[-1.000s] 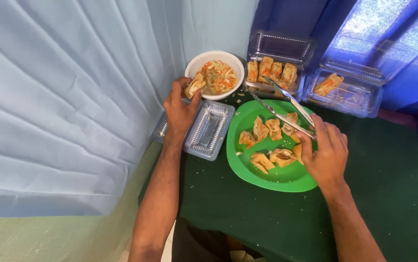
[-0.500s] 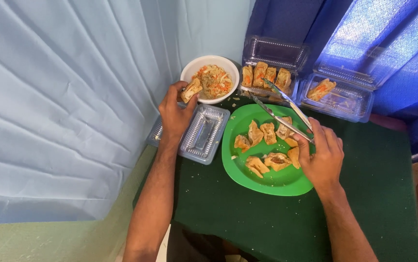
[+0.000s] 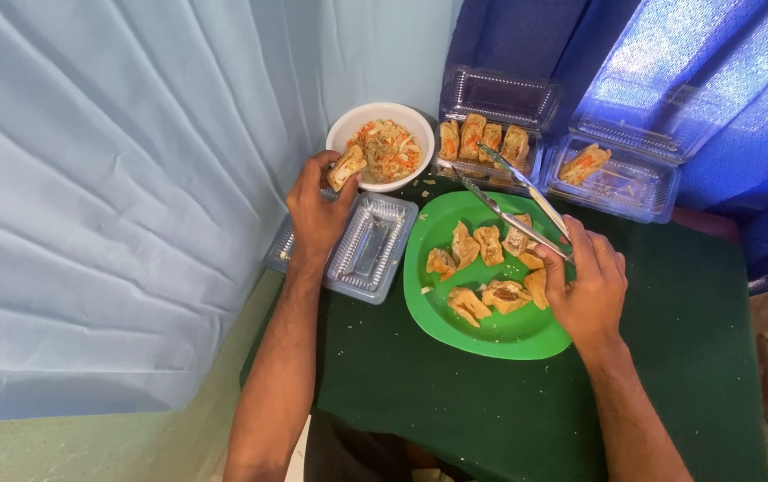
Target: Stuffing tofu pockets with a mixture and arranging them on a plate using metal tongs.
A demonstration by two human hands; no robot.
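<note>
My left hand (image 3: 317,210) holds a piece of fried tofu (image 3: 347,166) at the near rim of a white bowl (image 3: 341,132) filled with shredded vegetable stuffing (image 3: 390,148). My right hand (image 3: 587,286) grips metal tongs (image 3: 513,196), whose tips point up toward a clear plastic box (image 3: 495,98) holding three fried tofu pieces (image 3: 480,139). Under the right hand lies a green plate (image 3: 500,339) with several fried tofu pieces (image 3: 489,268).
An empty clear plastic box (image 3: 368,245) sits open beside the plate on the left. Another clear box (image 3: 634,187) with one tofu piece (image 3: 584,163) stands at the back right. All rest on a dark green tablecloth (image 3: 455,402). Pale blue curtain hangs left, blue curtain behind.
The view has shifted slightly. My left hand with the tofu piece stays at the bowl's rim; my right hand keeps the tongs over the plate.
</note>
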